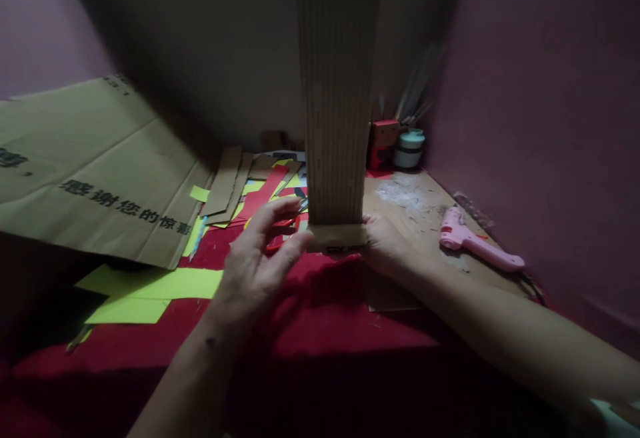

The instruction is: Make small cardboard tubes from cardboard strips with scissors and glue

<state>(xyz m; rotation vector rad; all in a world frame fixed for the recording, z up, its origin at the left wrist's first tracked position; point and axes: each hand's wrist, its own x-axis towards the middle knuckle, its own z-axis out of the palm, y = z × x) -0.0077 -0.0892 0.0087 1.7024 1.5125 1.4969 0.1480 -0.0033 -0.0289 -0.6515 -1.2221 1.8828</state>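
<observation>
A tall strip of corrugated cardboard (334,111) rises in front of me and runs out of the top of the view. Across its lower end is a short band of smooth brown cardboard (337,238) with dark print along its bottom edge. My right hand (387,245) is closed on the right end of this band, its fingertips partly hidden behind it. On the other side my left hand (263,251) has its fingers apart, the thumb tip close to the band's left end; whether it touches is unclear. Both are over a red cloth (320,321).
A large printed cardboard sheet (110,178) leans at left. Yellow paper pieces (150,288) lie before it. Cardboard strips (225,181) and red paper (263,195) lie behind my left hand. At right are a pink glue gun (475,245) and a pale lidded pot (410,148).
</observation>
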